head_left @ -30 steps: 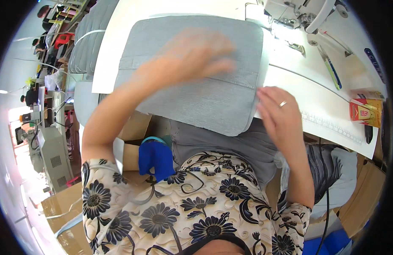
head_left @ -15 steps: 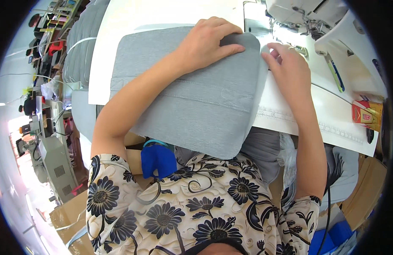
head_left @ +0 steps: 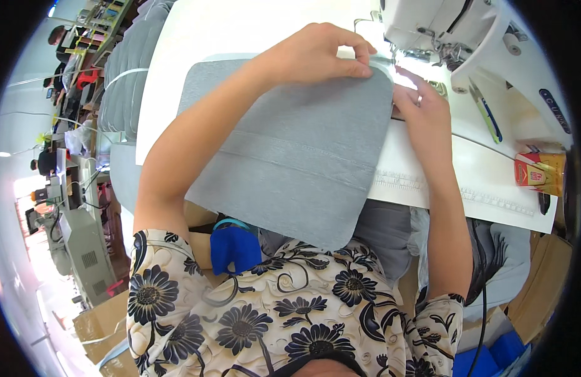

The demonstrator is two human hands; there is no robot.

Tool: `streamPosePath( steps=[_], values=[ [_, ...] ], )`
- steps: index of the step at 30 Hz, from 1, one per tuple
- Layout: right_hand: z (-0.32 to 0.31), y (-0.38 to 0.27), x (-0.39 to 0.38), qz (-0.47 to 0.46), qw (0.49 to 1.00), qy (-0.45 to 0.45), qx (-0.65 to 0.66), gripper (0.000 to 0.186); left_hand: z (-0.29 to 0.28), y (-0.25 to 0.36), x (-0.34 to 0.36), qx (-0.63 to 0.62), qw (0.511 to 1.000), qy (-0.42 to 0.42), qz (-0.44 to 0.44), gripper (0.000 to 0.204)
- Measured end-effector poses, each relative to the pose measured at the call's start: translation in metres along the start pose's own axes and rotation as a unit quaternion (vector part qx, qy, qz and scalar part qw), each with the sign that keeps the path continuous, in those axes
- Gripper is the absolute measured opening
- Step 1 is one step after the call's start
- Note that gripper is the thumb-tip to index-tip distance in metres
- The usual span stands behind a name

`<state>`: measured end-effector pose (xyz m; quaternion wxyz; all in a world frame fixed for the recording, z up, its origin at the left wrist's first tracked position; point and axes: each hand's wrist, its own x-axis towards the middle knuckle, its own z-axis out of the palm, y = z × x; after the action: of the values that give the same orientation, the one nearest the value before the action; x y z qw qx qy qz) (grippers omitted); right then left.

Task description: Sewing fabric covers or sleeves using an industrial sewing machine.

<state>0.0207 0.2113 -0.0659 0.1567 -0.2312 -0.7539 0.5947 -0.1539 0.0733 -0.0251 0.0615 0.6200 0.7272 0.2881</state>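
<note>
A grey fabric panel [head_left: 284, 188] with rounded corners and seam lines across it lies on the white sewing table [head_left: 168, 47], overhanging the front edge. My left hand [head_left: 328, 53] grips its top right corner, thumb on top and fingers curled at the edge. My right hand [head_left: 422, 107] is at the panel's right edge just below, fingers bent around it; the fingertips are partly lost in glare. Both hands are beside the lit needle area of a white sewing machine [head_left: 413, 19].
Tweezers [head_left: 485, 113], a ruler strip [head_left: 466, 195] and a red-yellow box [head_left: 538, 169] lie right. Stacked grey pieces [head_left: 120, 81] stand left. A blue cloth item [head_left: 234, 248] is below the table edge. Co-workers [head_left: 56, 34] and machines appear far left.
My left hand has moved up and right to the corner; my right hand has risen toward the machine. The panel has shifted toward my body, its top right corner closer to the needle area.
</note>
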Motion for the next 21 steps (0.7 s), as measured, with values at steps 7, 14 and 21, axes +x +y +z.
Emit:
streamPosePath(
  steps=[7, 14, 21],
  values=[
    [-0.002, -0.009, -0.004, 0.046, 0.992, -0.026, 0.113, 0.03, -0.013, 0.006, 0.016, -0.119, 0.974, -0.149, -0.121, 0.019],
    [-0.001, -0.007, -0.005, 0.031, 0.989, -0.027, 0.143, 0.031, -0.011, 0.003, 0.016, -0.095, 0.987, -0.111, -0.062, 0.018],
    [-0.001, -0.008, -0.005, 0.049, 0.99, -0.014, 0.129, 0.031, -0.01, 0.003, 0.015, -0.094, 0.984, -0.125, -0.081, 0.018]
  ],
)
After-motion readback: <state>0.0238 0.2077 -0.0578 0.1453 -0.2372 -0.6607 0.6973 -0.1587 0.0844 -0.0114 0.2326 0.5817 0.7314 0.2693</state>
